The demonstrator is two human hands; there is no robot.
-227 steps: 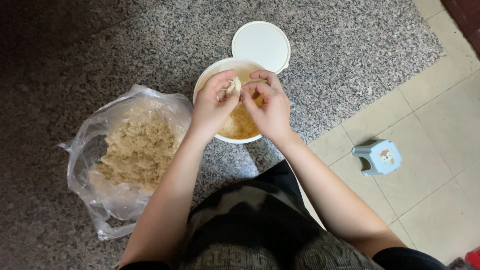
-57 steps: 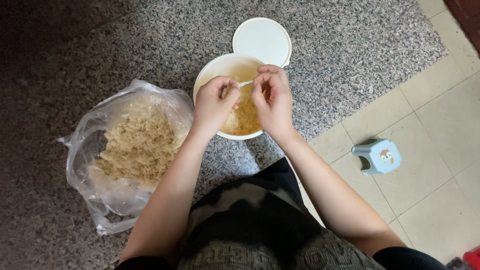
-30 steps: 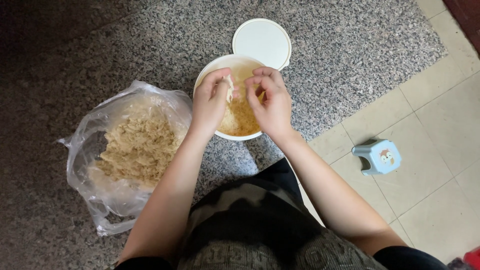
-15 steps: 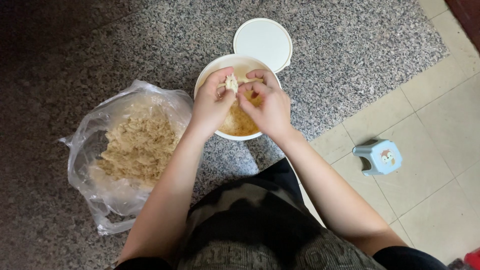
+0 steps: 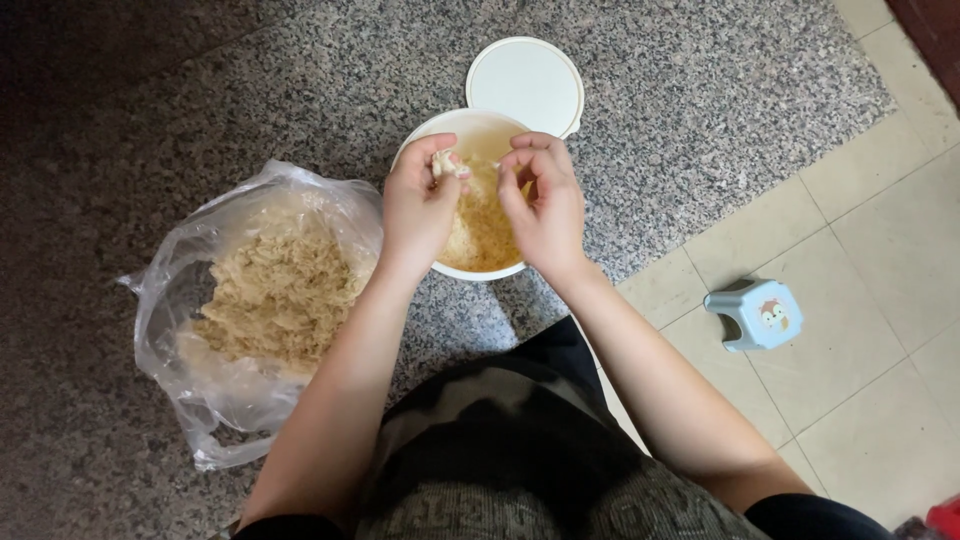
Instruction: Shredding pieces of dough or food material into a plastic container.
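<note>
Hands [image 5: 485,200] apart, each pinching pale shreds [image 5: 445,165] over white tub [image 5: 425,145], clear plastic bag [image 5: 200,300] alongside

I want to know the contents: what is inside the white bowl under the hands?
The white bowl holds yellowish, crumbly food. The left hand and right hand cover part of it, and the bottom is hidden.

Single head-worn view, looking steeply down from close above the person's lap; floor [image 5: 700,120] fills the frame, far edge at top.
</note>
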